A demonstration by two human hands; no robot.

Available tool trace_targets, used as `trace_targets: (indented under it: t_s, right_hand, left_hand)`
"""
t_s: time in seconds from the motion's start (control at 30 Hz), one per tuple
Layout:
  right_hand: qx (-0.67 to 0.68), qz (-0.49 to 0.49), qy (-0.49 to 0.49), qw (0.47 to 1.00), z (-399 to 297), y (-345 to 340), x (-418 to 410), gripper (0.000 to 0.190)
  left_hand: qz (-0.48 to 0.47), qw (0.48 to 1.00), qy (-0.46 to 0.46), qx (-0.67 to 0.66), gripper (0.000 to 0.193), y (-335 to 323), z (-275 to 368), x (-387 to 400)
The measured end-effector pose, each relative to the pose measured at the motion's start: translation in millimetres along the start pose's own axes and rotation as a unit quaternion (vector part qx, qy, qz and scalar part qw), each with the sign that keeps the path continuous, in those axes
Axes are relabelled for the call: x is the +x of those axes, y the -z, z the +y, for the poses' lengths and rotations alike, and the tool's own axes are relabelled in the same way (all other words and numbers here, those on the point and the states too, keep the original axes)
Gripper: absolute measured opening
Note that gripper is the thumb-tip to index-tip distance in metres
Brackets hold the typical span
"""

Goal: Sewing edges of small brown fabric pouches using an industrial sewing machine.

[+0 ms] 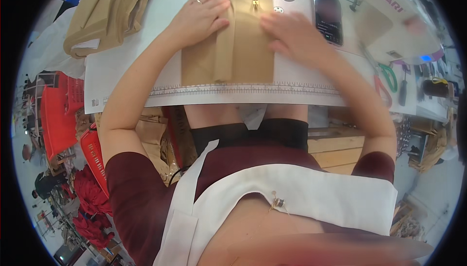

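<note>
A tan fabric piece with a raised lengthwise fold lies on the white sewing table, its upper part beneath the presser foot of a sewing machine. My left hand rests on the fabric left of the foot, fingertips at the top of the fold, a ring on one finger. My right hand, blurred, is at the fabric's right edge, its fingers spread a little; whether it touches the cloth I cannot tell. Neither hand is seen gripping anything.
Folded tan cloth pieces lie at the upper left. Right of the foot are a phone, green-and-red-handled scissors and a screwdriver. A printed ruler scale runs along the table's near edge. Red baskets stand at left.
</note>
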State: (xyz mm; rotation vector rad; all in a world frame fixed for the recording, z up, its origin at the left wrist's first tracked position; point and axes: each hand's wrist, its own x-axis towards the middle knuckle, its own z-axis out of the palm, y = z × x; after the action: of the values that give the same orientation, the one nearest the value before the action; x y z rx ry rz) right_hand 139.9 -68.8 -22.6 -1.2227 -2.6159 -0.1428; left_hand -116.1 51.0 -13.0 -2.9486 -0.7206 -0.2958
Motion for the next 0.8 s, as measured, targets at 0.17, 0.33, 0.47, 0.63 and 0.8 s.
trace_targets:
  t_s: [0.17, 0.33, 0.47, 0.63, 0.8]
  right_hand:
    - [0.076, 0.062, -0.001, 0.995, -2.6, 7.0, 8.0, 0.035]
    - [0.194, 0.098, -0.132, 0.967, 16.2, -1.3, 15.8, 0.025]
    - [0.258, 0.109, -0.177, 0.944, 16.6, 5.2, 9.4, 0.024]
    - [0.22, 0.124, -0.1, 0.962, 20.6, -14.4, 1.8, 0.023]
    - [0.166, 0.083, -0.072, 0.98, 8.3, -12.1, 10.4, 0.024]
  left_hand:
    - [-0.065, 0.973, 0.199, 0.095, 0.043, 9.6, 1.4, -19.8]
    - [-0.152, 0.952, 0.252, 0.083, 0.045, 37.4, 9.0, -35.2]
    - [0.039, 0.993, 0.074, -0.078, 0.025, 24.8, 11.3, -21.4]
    - [0.089, 0.964, -0.097, -0.23, 0.013, -10.9, 22.1, 20.9]
    - [0.065, 0.952, -0.062, -0.293, 0.013, -26.4, 23.5, 19.3]
